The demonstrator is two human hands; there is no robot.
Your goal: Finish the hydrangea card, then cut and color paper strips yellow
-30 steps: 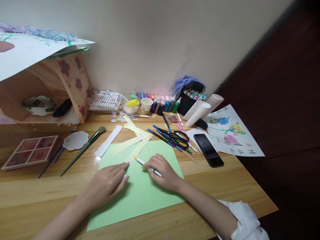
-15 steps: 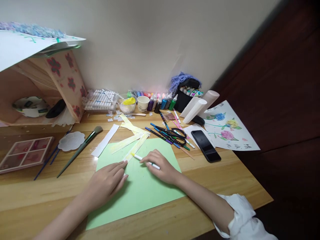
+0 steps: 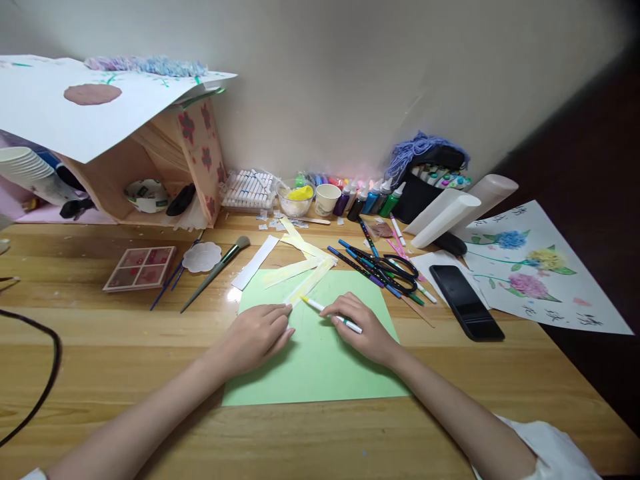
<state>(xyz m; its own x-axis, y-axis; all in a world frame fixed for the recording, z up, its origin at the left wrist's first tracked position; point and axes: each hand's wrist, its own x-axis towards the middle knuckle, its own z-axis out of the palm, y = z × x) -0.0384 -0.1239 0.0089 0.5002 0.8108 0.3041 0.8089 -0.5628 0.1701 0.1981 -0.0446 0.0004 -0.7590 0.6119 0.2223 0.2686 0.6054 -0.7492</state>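
Note:
My right hand (image 3: 361, 329) is closed round a white marker (image 3: 345, 323), whose yellow tip is beside a paper strip (image 3: 311, 283) partly coloured yellow. My left hand (image 3: 260, 335) lies over the green sheet (image 3: 320, 373), its fingertips pressing the lower end of that strip; its thumb stands a little apart. More yellow-tinted strips (image 3: 290, 272) lie at the top of the sheet, some overlapping. A plain white strip (image 3: 256, 263) rests at the sheet's upper left corner.
Black scissors (image 3: 400, 270) lie among several pens at right, near a phone (image 3: 465, 303) and a flower drawing (image 3: 545, 267). Left are a large brush (image 3: 216, 272), a scalloped dish (image 3: 201, 257) and a palette (image 3: 141, 268). Paint bottles (image 3: 373, 198) and a paper cup (image 3: 327, 199) stand behind.
The view has shifted left, so things sit further right in the picture, and more of the table's left side shows. Both hands keep nearly the same pose around the strip.

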